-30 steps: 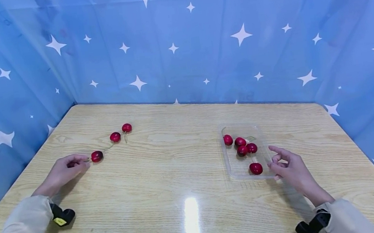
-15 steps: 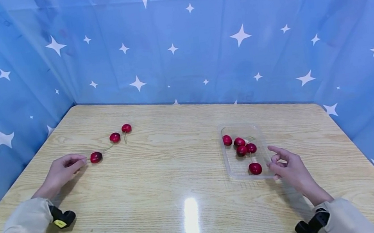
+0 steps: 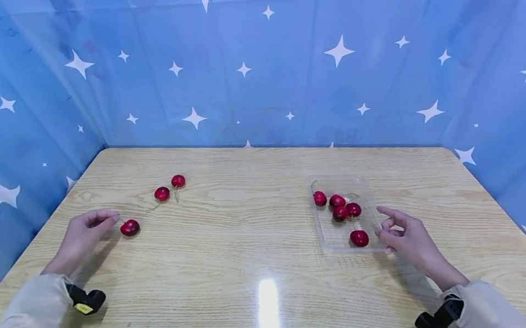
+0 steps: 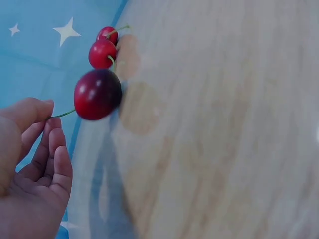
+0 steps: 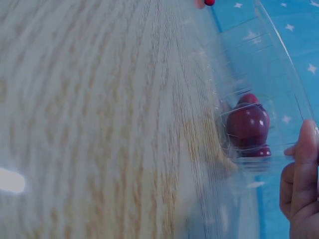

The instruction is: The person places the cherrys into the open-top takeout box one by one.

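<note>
Between thumb and fingertips, my left hand [image 3: 84,238] pinches the thin green stem of a dark red cherry [image 3: 129,228]. In the left wrist view that cherry [image 4: 97,94] hangs out from the fingertips at the end of its stem. Two more cherries with stems lie beyond it, a nearer one [image 3: 162,194] and a farther one [image 3: 177,181]. On the right, my right hand [image 3: 412,241] grips the near right edge of a clear plastic box [image 3: 334,236], index finger extended. Several cherries sit inside the box, one of them [image 3: 359,238] apart near the front.
A pale wood-grain table [image 3: 208,282] carries everything, with a bright light reflection at its front middle. Blue cloth with white stars [image 3: 253,93] hangs around the back and sides. Both wrists wear black camera mounts over light sleeves.
My left hand has drawn the cherry a little left and nearer to me, away from the other two, its stem now tilted up. The right hand and the box have stayed put.
</note>
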A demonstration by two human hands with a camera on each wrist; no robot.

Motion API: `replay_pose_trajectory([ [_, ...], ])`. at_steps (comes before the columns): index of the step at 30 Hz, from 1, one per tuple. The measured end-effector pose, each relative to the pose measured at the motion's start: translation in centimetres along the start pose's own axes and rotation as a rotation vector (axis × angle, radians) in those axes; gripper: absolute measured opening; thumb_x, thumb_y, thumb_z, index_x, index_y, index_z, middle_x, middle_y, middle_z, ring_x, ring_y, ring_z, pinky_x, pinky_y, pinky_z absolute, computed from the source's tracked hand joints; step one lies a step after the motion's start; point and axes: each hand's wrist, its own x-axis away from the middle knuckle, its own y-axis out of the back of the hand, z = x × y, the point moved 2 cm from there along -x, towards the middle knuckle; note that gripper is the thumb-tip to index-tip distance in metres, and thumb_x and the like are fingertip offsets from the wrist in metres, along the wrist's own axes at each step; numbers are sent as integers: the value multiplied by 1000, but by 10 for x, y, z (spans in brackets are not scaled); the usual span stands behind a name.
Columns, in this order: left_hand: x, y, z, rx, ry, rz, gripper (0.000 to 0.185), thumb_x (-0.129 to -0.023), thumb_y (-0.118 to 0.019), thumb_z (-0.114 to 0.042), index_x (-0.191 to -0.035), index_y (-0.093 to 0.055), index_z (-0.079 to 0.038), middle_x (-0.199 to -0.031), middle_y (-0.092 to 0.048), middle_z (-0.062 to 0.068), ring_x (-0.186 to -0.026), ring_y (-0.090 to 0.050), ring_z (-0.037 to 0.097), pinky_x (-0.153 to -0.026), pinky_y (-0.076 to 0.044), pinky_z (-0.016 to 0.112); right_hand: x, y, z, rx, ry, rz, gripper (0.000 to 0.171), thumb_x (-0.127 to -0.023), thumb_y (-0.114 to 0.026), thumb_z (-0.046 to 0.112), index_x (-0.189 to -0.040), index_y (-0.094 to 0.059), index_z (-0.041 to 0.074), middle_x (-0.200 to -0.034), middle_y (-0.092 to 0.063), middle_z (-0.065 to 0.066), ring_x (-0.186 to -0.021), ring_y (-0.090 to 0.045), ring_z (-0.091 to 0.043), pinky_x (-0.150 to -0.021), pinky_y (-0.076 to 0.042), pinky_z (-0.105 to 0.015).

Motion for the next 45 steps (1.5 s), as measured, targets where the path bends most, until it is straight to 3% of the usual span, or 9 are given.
replay_pose_trajectory([
  [10, -4, -8, -15, -34, -1, -53, 50, -86, -50, -47, -110, -57, -3, -99, -56, -3, -85, -46, 8, -69, -39, 20, 0, 0, 0, -14, 20, 3, 52, -85, -54, -2, -132, -31, -9, -81, -43, -8, -75, -58, -4, -50, -49, -26],
  [17, -29, -23, 13, 17, -39, -118, 53, -78, -53, -58, -104, -60, -13, -99, -59, -2, -88, -48, 8, -67, -39, 13, -1, 0, -2, -12, 19, 6, 53, -85, -54, -1, -132, -31, -8, -81, -44, -8, -71, -57, -5, -50, -49, -26],
  [20, -32, -26, 10, 41, -75, -114, 51, -79, -55, -55, -103, -61, -11, -99, -59, 0, -87, -50, 7, -69, -39, 13, -1, 1, -1, -5, 14, 8, 53, -86, -54, 0, -132, -30, -8, -81, -44, -8, -72, -57, -5, -50, -49, -26],
  [27, -29, -34, -20, 65, -118, -106, 44, -81, -58, -48, -102, -62, -9, -94, -60, -7, -82, -53, 2, -68, -41, 12, 0, 0, 1, 4, 10, 7, 53, -85, -54, 0, -132, -31, -7, -82, -44, -9, -72, -58, -5, -50, -49, -26],
  [34, -32, -48, -39, 181, -132, -57, 31, -81, -62, -38, -98, -65, -12, -93, -62, -5, -81, -54, 5, -66, -42, 17, -1, 0, 1, 22, 18, -1, 52, -84, -54, -1, -132, -32, -7, -81, -44, -8, -73, -58, -6, -50, -50, -27],
  [40, -25, -64, -84, 167, -155, -7, 34, -83, -61, -32, -100, -62, -3, -94, -61, -1, -83, -55, 15, -67, -45, 26, 0, 1, 0, 5, 8, 5, 53, -85, -53, -2, -133, -31, -7, -82, -44, -8, -72, -58, -6, -51, -50, -27],
  [45, -29, -81, -110, 178, -193, 66, 31, -84, -62, -24, -100, -61, 3, -93, -62, 4, -79, -55, 12, -66, -45, 22, 0, 1, 0, -17, 3, 7, 53, -85, -53, -2, -133, -30, -7, -82, -43, -8, -73, -57, -5, -51, -50, -26],
])
